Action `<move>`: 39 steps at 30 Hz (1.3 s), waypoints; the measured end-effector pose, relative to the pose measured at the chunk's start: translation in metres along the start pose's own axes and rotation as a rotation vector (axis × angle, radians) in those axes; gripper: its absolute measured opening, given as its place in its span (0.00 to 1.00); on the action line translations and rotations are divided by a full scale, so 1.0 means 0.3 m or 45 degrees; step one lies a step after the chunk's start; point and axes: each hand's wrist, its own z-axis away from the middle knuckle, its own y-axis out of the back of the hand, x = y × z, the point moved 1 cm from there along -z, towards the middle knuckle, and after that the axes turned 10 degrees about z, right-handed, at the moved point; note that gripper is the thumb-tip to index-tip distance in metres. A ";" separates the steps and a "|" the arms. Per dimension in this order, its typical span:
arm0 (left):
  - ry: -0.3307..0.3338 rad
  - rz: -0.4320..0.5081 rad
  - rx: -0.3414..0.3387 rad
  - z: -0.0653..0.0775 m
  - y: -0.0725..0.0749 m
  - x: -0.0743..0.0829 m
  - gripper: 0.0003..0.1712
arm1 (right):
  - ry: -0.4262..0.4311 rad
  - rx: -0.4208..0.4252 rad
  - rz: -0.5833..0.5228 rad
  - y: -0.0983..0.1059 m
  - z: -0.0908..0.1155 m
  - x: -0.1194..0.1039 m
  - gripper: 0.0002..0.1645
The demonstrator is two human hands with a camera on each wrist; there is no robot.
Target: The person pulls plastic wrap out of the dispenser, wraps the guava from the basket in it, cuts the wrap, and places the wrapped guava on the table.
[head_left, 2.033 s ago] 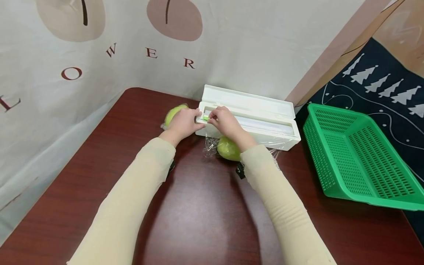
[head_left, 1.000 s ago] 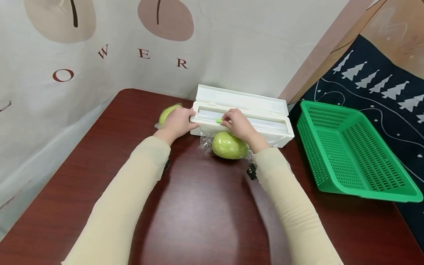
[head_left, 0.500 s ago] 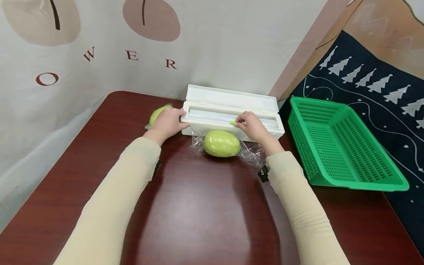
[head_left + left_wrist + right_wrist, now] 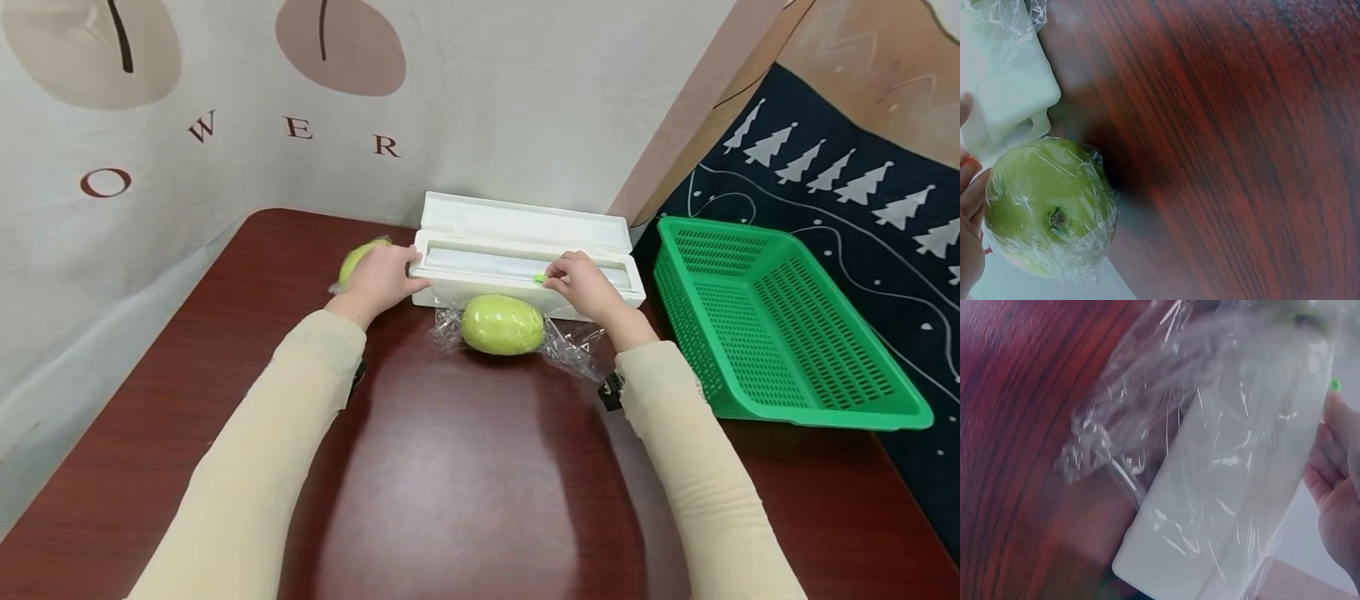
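A white cling film dispenser (image 4: 525, 262) with its lid raised stands at the back of the table in the head view. My left hand (image 4: 381, 277) grips its left end, thumb at the front. Between thumb and fingers, my right hand (image 4: 588, 287) pinches a small green slide cutter (image 4: 540, 277) on the front rim, right of the middle. Before the box lies a green fruit (image 4: 502, 325) wrapped in film, with loose cling film (image 4: 573, 346) spread to its right. Another wrapped green fruit (image 4: 1054, 206) sits beside my left hand, partly hidden by it in the head view.
A green plastic basket (image 4: 795, 417) stands at the right of the dark red-brown table (image 4: 450, 483). Behind the table hangs a pale printed cloth (image 4: 517, 108). A dark cloth with white trees (image 4: 832, 179) hangs at the right.
My right hand has slid the green cutter rightward from the box's left end to right of its middle. My left hand stays at the left end. The head view has turned right.
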 end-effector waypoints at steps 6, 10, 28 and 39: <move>-0.009 0.012 0.004 -0.004 -0.003 -0.001 0.21 | -0.047 0.015 0.020 0.015 0.028 0.051 0.10; 0.008 0.022 0.003 0.002 -0.001 -0.005 0.22 | -0.046 0.070 0.019 0.014 0.046 0.083 0.10; -0.007 0.004 0.007 -0.005 -0.002 -0.010 0.22 | -0.091 0.208 0.010 0.020 0.100 0.153 0.08; 0.002 -0.019 -0.025 -0.004 0.006 -0.006 0.21 | -0.151 0.185 0.010 0.024 0.127 0.170 0.08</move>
